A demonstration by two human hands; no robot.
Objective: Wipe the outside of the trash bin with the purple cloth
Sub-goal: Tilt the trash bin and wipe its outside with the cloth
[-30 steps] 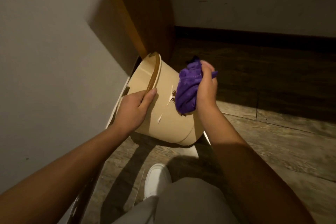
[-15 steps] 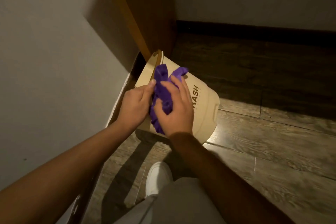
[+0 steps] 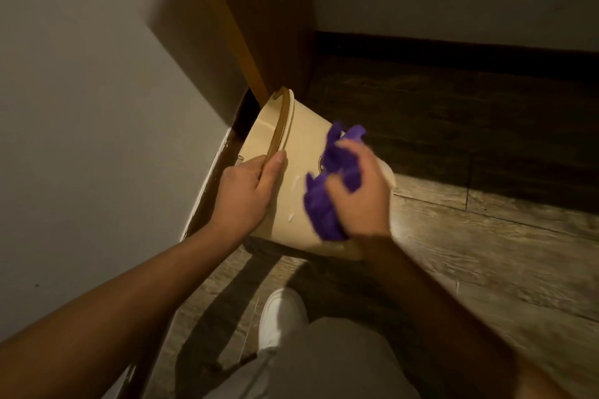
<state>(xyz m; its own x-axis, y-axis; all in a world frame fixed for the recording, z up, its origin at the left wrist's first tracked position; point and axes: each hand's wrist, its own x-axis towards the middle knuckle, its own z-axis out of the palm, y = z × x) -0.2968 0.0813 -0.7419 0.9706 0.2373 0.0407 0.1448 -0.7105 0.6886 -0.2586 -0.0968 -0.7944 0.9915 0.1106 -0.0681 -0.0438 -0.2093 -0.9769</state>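
Observation:
A cream trash bin (image 3: 301,142) with a brown rim band is tipped over toward the left wall, its rim pointing up and left. My left hand (image 3: 243,194) grips the rim, thumb lying along the brown band. My right hand (image 3: 359,197) holds a crumpled purple cloth (image 3: 327,204) pressed against the bin's side, near a small dark logo. The hand and cloth are motion-blurred. The bin's lower right side is hidden behind the hand.
A pale wall (image 3: 97,107) runs along the left, with a wooden door frame (image 3: 246,26) just behind the bin. Wood-plank floor (image 3: 470,253) spreads to the right, dark near the far baseboard. My white shoe (image 3: 282,317) and grey trouser knee are below the bin.
The right hand with the cloth has swept from beside my left hand at the rim to the right and down along the bin's side. The bin has turned; the lettering no longer shows.

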